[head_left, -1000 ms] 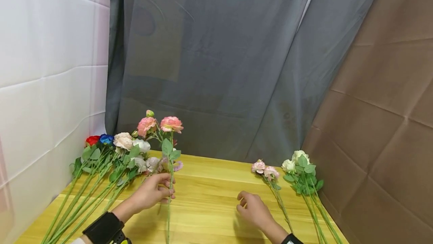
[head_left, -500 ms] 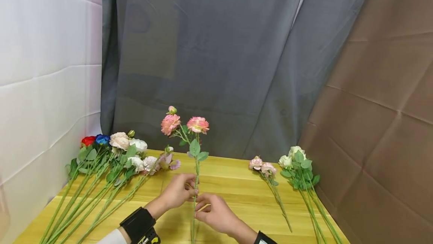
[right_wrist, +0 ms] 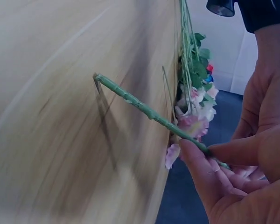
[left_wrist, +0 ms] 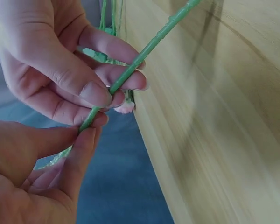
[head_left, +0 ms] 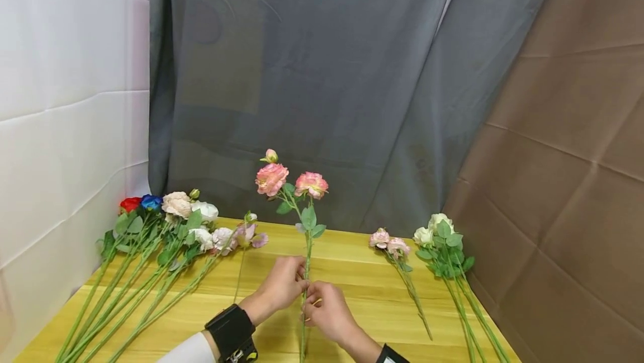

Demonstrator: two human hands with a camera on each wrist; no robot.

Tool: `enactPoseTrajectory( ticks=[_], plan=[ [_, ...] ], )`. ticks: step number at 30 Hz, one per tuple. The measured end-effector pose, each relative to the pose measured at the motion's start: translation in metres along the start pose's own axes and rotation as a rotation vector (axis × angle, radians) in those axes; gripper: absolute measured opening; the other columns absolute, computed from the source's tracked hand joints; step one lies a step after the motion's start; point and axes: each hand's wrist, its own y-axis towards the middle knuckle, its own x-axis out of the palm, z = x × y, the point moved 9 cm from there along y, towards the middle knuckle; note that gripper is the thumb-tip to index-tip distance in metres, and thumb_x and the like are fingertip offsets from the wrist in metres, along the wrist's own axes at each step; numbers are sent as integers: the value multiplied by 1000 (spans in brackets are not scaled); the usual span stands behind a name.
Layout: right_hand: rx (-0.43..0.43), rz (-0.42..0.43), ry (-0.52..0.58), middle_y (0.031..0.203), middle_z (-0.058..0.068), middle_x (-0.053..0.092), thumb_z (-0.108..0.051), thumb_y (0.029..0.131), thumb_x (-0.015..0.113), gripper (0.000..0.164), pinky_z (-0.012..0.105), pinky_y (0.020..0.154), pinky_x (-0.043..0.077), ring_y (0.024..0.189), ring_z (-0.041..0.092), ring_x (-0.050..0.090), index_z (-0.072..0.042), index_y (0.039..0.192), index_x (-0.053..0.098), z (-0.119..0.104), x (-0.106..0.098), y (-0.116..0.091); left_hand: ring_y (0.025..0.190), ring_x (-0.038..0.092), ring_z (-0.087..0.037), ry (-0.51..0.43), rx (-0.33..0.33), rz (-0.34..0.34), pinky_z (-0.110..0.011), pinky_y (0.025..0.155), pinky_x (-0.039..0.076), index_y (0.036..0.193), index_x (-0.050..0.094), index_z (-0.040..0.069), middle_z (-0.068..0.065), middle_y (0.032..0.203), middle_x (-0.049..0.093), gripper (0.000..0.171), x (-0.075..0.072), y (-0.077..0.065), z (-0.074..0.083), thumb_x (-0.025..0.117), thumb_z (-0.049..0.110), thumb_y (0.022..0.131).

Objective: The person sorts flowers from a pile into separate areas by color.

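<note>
A long-stemmed pink flower [head_left: 311,184] with two ruffled blooms and a bud stands upright in front of me. My left hand [head_left: 283,284] pinches its green stem between thumb and fingers. Just below it, my right hand [head_left: 329,310] pinches the same stem. In the left wrist view the left hand [left_wrist: 42,163] grips at lower left, and the right hand's thumb [left_wrist: 95,93] presses the stem [left_wrist: 151,45] against its fingers. The right wrist view shows the stem's lower end [right_wrist: 99,77] close over the wooden table, with its shadow beside it.
Several flowers lie on the table [head_left: 347,273] at left, among them a red one [head_left: 130,204], a blue one [head_left: 151,202] and white ones [head_left: 205,210]. At right lie pale pink flowers [head_left: 398,246] and cream roses [head_left: 424,236]. A grey curtain [head_left: 322,72] hangs behind.
The left hand has carried the pink flower from the left group to the table's middle. The right hand has moved left and taken hold of the stem below the left hand.
</note>
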Motion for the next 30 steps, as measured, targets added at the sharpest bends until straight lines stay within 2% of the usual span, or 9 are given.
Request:
enactPoseTrajectory(
  ticks=[4,6,11,14,17,21,26,30],
  plan=[
    [-10,18,-38,93,14,59,10,91,60,13,37,64,62,78,26,71,11,105,60,-3,-2,-2,61,54,-4,9,18,-5,-22,55,44,88,61,2,0,73,58,15,3,2,1,72,-8,87],
    [-13,32,-58,92,13,59,10,92,60,13,37,64,62,78,26,70,11,105,61,-4,-5,-2,64,58,-5,-16,28,-22,-21,58,48,94,63,0,-1,76,62,13,5,2,0,72,-7,88],
    [-38,57,-102,88,12,60,10,92,60,14,33,62,61,75,24,70,11,106,61,-5,-20,-3,75,69,-12,-88,49,-122,-22,65,55,117,64,-6,-8,90,70,25,9,0,-1,67,-6,92],
    [-65,77,-143,87,14,62,10,93,59,12,32,62,61,76,26,71,11,105,61,-4,-35,-4,80,70,-17,-75,63,-166,-23,68,56,116,65,-3,-10,94,69,22,6,-2,-1,65,-6,95],
    [-84,114,-179,87,16,62,10,93,57,10,30,62,61,76,29,72,12,103,60,-1,-56,-6,83,69,-19,-18,72,-178,-26,70,56,110,67,1,-8,94,68,16,-2,-4,-5,65,-4,95],
    [-72,191,-222,85,14,60,10,93,56,8,29,61,60,76,30,73,11,100,59,8,-89,-13,83,68,-21,107,75,-151,-31,72,57,106,67,1,-8,92,68,12,-22,-11,-23,65,-4,94],
    [-16,287,-291,83,12,60,10,91,59,4,32,59,61,73,28,71,9,95,59,26,-128,-23,76,63,-18,313,73,-37,-31,67,54,95,66,1,-8,85,67,14,-65,-33,-55,69,-8,85],
    [58,326,-328,78,11,56,10,91,59,5,38,59,61,70,27,68,6,89,57,41,-158,-30,79,65,-23,421,-13,6,-36,68,56,95,67,-1,-10,87,68,18,-97,-52,-79,71,-9,79]
  ],
)
